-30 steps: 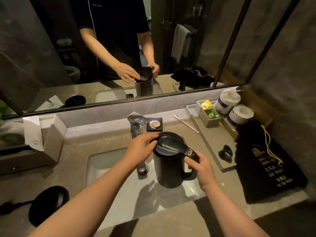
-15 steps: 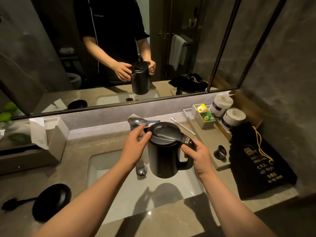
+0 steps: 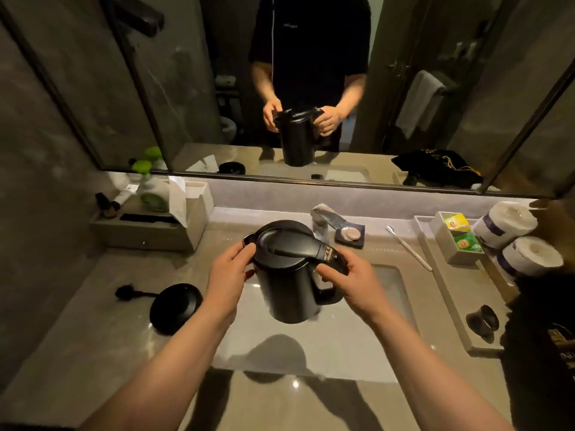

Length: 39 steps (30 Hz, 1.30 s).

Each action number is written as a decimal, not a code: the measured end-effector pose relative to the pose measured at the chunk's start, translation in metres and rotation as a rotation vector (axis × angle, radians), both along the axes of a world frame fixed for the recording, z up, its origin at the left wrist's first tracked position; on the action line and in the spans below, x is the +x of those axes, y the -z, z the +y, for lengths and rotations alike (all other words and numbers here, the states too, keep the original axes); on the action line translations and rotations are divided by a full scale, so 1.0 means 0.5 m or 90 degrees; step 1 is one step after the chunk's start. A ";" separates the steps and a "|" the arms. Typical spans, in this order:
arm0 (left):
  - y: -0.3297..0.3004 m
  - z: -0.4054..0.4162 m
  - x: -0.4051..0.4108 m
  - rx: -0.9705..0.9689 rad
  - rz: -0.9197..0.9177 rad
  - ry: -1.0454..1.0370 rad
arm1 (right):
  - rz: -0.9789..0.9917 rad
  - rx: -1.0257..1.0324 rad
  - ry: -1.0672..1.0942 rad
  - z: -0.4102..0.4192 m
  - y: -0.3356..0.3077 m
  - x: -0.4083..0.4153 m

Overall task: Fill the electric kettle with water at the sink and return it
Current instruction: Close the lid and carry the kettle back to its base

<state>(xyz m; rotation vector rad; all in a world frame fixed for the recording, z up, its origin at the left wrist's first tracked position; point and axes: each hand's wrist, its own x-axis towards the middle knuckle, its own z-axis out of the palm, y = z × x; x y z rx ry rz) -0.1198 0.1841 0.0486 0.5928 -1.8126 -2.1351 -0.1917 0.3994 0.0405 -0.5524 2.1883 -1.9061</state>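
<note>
The closed kettle (image 3: 291,275) was held over the sink (image 3: 395,284), right hand (image 3: 354,283) fingers wrapped around its handle, left hand (image 3: 228,279) fingers pressed on its side; seemingly filled, it should next be carried to the base (image 3: 175,307).

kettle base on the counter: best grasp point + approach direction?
Take the base by its round rim, from above, fingers pinching across the disc. It lies flat and low on the counter, left of the sink, so there is no tall side wall to wrap. Its cord exits at the far left; coming in from the sink side should avoid it.
</note>
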 end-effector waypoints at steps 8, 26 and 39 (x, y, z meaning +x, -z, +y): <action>0.001 -0.177 0.118 -0.007 -0.019 -0.176 | 0.071 0.131 -0.200 -0.223 0.011 0.001; 0.085 -0.359 0.197 0.011 -0.081 -0.303 | 0.029 0.189 -0.353 -0.470 0.093 -0.002; 0.097 -0.362 0.194 -0.019 -0.085 -0.271 | 0.025 0.245 -0.400 -0.475 0.106 -0.016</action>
